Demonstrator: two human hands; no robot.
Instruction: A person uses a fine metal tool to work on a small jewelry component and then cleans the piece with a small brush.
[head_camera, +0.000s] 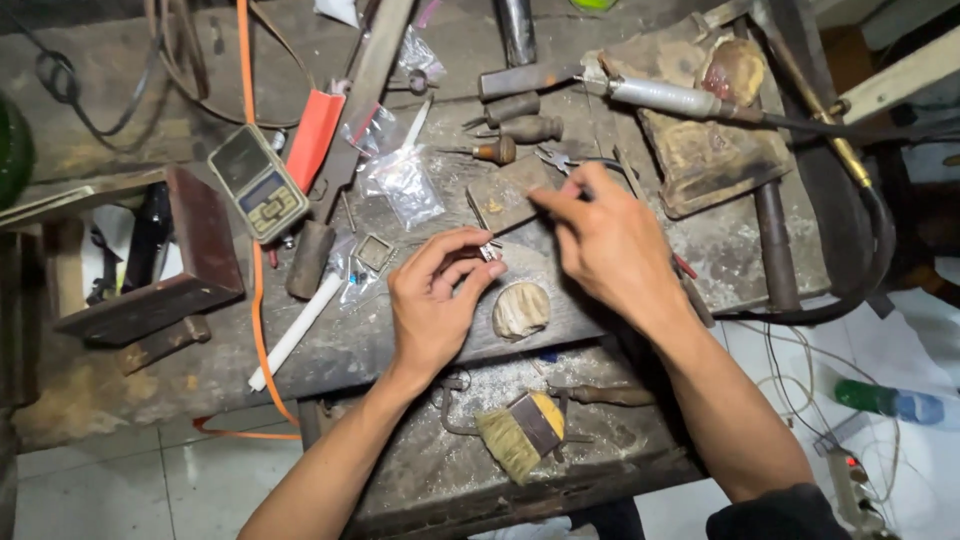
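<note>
**Dim bench, one pool of light**

Light falls from above onto the middle of the workbench (300, 360), and it is modest; the far left corners sink into near black. The left hand (435, 300) and right hand (610, 245) are evenly lit and cast soft, short shadows beneath them. The clear plastic bags (400, 180) throw small glints, and the white floor tiles (180, 480) look brightest. The right hand's fingertips are slightly smeared by motion. Straight edges bow outward near the frame's borders, a wide-lens warp.
</note>
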